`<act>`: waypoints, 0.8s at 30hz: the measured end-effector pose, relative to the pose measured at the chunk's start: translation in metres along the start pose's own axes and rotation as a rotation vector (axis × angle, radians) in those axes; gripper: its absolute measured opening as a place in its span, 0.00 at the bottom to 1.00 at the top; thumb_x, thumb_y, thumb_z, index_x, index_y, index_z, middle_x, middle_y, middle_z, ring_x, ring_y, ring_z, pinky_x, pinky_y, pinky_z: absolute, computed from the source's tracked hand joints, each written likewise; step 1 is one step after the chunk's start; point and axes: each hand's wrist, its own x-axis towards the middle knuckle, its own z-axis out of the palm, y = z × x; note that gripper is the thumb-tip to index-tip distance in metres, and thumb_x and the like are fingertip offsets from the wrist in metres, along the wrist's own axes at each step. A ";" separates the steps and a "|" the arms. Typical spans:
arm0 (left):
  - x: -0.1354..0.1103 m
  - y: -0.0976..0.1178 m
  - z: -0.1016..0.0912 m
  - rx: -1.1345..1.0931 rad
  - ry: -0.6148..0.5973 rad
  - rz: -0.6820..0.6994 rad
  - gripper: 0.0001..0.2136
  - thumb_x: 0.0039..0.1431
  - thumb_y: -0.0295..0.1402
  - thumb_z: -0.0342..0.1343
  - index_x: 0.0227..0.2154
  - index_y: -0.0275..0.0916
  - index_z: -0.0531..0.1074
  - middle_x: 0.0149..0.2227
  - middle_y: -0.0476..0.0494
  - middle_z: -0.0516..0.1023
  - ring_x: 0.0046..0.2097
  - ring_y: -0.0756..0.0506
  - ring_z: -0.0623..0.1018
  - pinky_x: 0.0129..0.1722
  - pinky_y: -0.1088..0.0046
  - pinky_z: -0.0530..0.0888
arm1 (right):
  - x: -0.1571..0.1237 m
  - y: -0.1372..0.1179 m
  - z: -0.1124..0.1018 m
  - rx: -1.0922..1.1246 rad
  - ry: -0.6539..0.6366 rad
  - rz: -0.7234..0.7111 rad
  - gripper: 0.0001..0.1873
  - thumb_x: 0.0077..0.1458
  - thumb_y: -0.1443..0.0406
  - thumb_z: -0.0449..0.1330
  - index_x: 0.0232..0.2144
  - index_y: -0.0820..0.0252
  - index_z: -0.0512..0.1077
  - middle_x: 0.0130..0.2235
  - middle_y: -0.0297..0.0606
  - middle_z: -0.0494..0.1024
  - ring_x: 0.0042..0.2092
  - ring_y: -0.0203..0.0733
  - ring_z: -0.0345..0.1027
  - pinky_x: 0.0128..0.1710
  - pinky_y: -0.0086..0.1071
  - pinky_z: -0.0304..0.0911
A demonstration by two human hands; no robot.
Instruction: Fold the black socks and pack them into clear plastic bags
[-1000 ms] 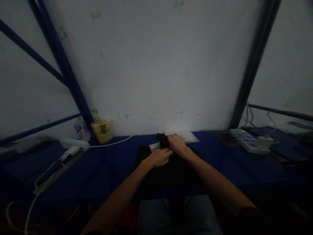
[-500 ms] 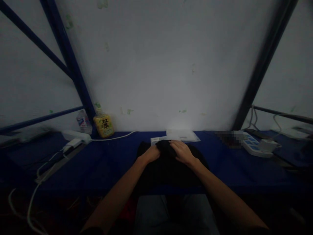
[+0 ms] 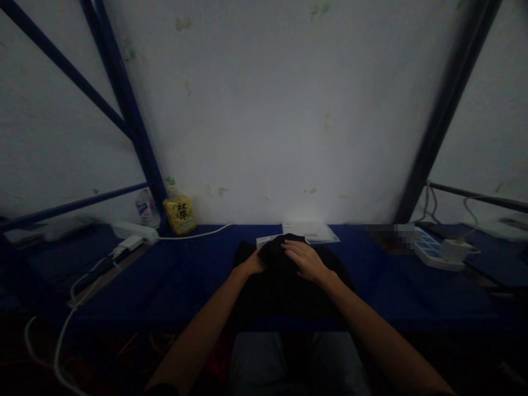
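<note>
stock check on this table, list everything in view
black garment: one, black, bunched at the table's near edge
papers: two, white, behind the garment
yellow-labelled bottle: one, yellow, by the wall, left
clear plastic bottle: one, clear, left of it
power strips: two, white, one far left, the other far right with blue panels
table cover: one, dark blue, under everything
metal frame: one, blue, against the wall, left
left hand: one, on the garment's raised fold
right hand: one, resting on the same fold
</note>
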 end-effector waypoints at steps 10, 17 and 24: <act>0.002 0.017 -0.011 0.090 -0.082 0.274 0.29 0.60 0.34 0.48 0.64 0.40 0.52 0.65 0.42 0.55 0.65 0.44 0.58 0.64 0.60 0.56 | 0.011 -0.008 0.002 0.032 -0.181 -0.098 0.22 0.46 0.72 0.58 0.47 0.64 0.69 0.51 0.50 0.73 0.59 0.47 0.59 0.63 0.46 0.47; -0.001 0.032 -0.007 0.461 -0.047 0.349 0.42 0.44 0.21 0.51 0.65 0.44 0.46 0.65 0.42 0.56 0.63 0.40 0.60 0.60 0.56 0.58 | 0.024 -0.005 0.019 -0.183 -0.166 0.234 0.20 0.56 0.73 0.52 0.51 0.70 0.68 0.51 0.56 0.72 0.54 0.50 0.64 0.55 0.43 0.60; -0.001 0.057 -0.007 0.657 -0.068 0.488 0.42 0.45 0.18 0.47 0.66 0.40 0.43 0.65 0.40 0.55 0.64 0.40 0.57 0.59 0.55 0.55 | 0.048 -0.014 0.038 -0.243 -0.321 0.485 0.20 0.59 0.71 0.50 0.53 0.71 0.68 0.49 0.58 0.74 0.46 0.53 0.72 0.45 0.43 0.66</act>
